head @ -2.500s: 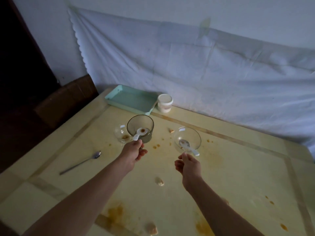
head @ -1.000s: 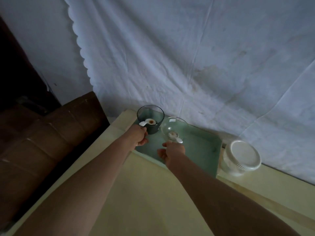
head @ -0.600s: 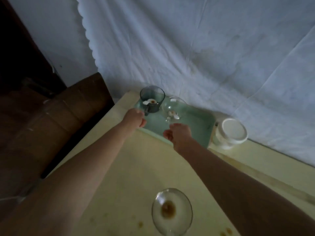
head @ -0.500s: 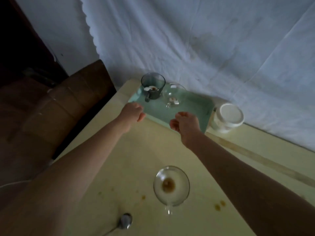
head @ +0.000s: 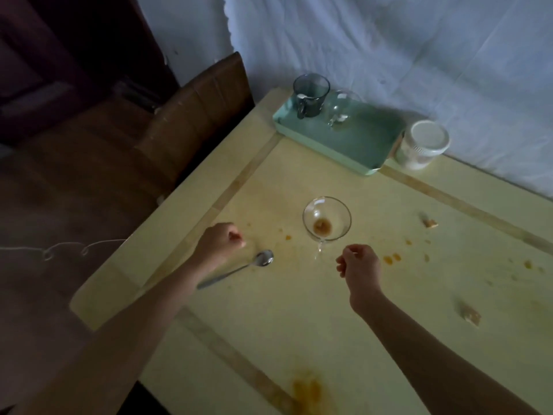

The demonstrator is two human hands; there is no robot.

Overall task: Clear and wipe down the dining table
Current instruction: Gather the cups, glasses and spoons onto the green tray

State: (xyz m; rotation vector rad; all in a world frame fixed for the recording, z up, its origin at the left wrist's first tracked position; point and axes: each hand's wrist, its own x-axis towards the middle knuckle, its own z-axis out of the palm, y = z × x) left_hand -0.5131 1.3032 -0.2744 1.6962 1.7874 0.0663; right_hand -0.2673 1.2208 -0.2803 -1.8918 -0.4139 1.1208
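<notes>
1. Two hands empty, both low over the table (head: pixel 299 339). I'm mid-clearing; wiping not started, as I judge from the stains and crumbs.
2. Left hand (head: pixel 220 242) is loosely curled, holding nothing, just beside the bowl end of the spoon (head: pixel 239 269). Touching it or not: can't tell. My forearm crosses the handle's tail, so that end is hidden.
3. Spoon lies flat near the table's left edge, bowl end pointing toward the glass bowl (head: pixel 326 220).
4. Glass bowl stands upright mid-table, brown residue at the bottom, and the handle on its near side is hard to read through glare.
5. Right hand (head: pixel 359 265) has fingers half curled, nothing in it, just in front of the bowl, apart from it.
6. Next move, my guess: left pinches the spoon, right takes the bowl, and both go to the tray (head: pixel 344 146) at the far corner. Keep the bowl level, since residue could spill.
7. Tray already holds a mug (head: pixel 311 95) and a clear bowl (head: pixel 341 109); their contents are too dim to make out.
8. White tub (head: pixel 423 145) sits touching or just beside the tray's right end.
9. Crumbs (head: pixel 430 223) and orange spots are scattered to the right. The table's right and near parts are cut off. No cloth in view.
</notes>
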